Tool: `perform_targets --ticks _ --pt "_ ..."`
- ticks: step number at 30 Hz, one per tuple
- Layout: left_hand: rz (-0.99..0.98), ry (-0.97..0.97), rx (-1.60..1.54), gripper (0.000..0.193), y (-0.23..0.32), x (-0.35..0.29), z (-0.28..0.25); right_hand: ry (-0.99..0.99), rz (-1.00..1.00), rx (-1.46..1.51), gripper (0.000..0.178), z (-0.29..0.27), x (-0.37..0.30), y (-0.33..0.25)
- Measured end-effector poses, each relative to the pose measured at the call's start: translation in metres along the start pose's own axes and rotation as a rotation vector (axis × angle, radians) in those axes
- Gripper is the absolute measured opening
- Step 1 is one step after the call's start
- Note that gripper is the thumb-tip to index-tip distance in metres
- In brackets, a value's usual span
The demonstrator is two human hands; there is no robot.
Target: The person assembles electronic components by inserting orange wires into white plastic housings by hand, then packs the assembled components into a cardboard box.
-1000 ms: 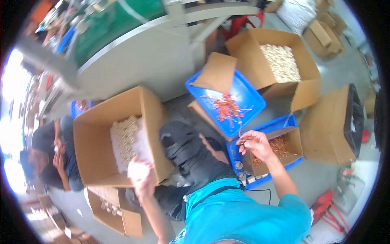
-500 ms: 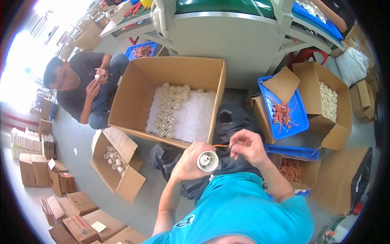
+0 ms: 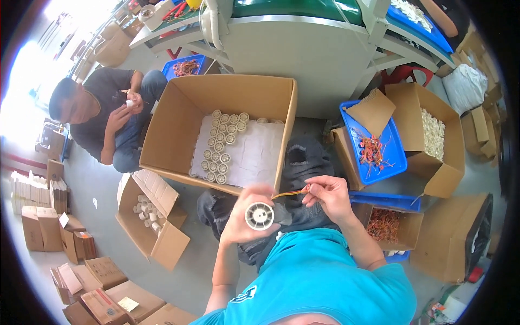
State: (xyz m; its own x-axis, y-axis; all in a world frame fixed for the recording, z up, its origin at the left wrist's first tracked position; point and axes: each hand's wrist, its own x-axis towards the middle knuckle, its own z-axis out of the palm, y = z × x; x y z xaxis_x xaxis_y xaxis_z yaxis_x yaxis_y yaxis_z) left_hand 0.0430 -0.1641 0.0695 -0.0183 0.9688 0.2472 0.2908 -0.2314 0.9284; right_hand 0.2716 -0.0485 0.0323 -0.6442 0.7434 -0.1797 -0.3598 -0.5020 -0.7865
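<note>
My left hand (image 3: pixel 242 223) is wrapped round a white round plastic part (image 3: pixel 259 216) with a spoked end facing up and a dark dot at its middle. A short bundle of red, yellow and dark wires (image 3: pixel 290 193) runs from beside that part across to my right hand (image 3: pixel 328 197). There the thumb and fingers pinch the wires' end, where a small reddish piece shows. The fingers of my left hand are partly smeared by motion. Beyond both hands stands a large cardboard box (image 3: pixel 216 89), with several similar round parts (image 3: pixel 221 130) lined up on a white sheet inside.
To the right, a blue tray (image 3: pixel 399 153) holds red wire bundles, beside a box of small white pieces (image 3: pixel 433 135). More wires lie in a lower box (image 3: pixel 385 225). At left is an open carton of white parts (image 3: pixel 146 211); a seated co-worker (image 3: pixel 108 116) handles a white piece.
The white part has shifted left and turned its spoked end more upward. My right hand has pulled slightly away, and more of the wires shows between the hands.
</note>
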Motion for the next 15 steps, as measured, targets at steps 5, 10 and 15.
perform_targets --ticks 5,10,15 --pt "-0.219 0.413 -0.706 0.056 -0.045 -0.02 0.013 0.08 -0.068 -0.007 0.027 -0.011 0.005 -0.007" --pt "-0.359 0.455 -1.319 0.063 -0.038 -0.013 0.026 0.136 -0.172 -0.214 0.027 -0.009 0.001 -0.025" --pt "-0.296 0.437 -1.21 0.062 -0.05 -0.009 0.035 0.159 -0.483 -0.464 0.024 0.003 -0.005 -0.035"
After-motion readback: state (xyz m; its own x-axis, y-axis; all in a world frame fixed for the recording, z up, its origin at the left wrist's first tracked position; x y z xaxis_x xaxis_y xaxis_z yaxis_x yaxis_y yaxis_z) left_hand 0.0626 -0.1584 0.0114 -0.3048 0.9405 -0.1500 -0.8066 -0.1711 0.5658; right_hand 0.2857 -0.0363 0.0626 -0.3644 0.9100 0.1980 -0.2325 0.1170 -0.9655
